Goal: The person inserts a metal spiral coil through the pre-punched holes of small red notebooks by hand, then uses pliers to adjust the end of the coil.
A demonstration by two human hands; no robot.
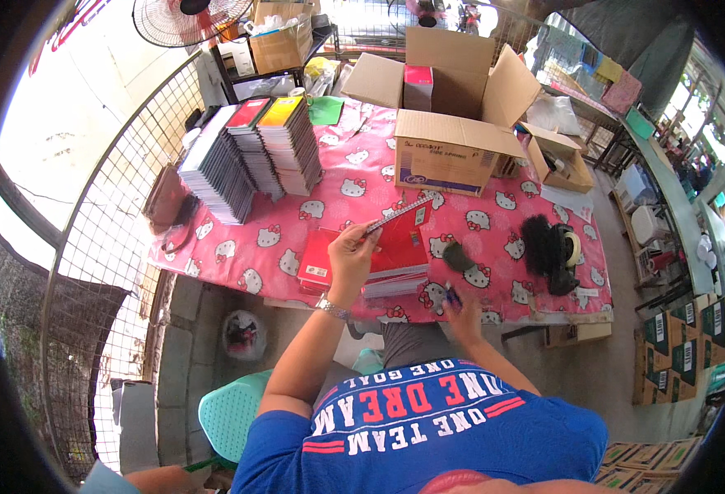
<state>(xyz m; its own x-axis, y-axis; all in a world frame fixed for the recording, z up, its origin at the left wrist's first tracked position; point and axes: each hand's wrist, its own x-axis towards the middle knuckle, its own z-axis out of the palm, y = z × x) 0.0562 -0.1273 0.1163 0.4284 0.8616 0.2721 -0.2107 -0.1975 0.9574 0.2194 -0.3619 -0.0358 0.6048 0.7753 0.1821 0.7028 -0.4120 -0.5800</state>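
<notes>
Probably red notebooks (399, 257) between the hands (350, 257) (464, 318).

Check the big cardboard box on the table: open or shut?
Open. The big cardboard box has its flaps spread outward, and a red-topped stack shows inside.

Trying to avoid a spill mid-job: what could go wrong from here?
1. The left grip holds a notebook near one end, so it might slip onto the red notebooks below.
2. The right grip is near the front edge of the table; the small dark item in it, too blurred to name, could fall over that edge.
3. The yellow-topped stack stands tall, so a bump might topple it.
</notes>
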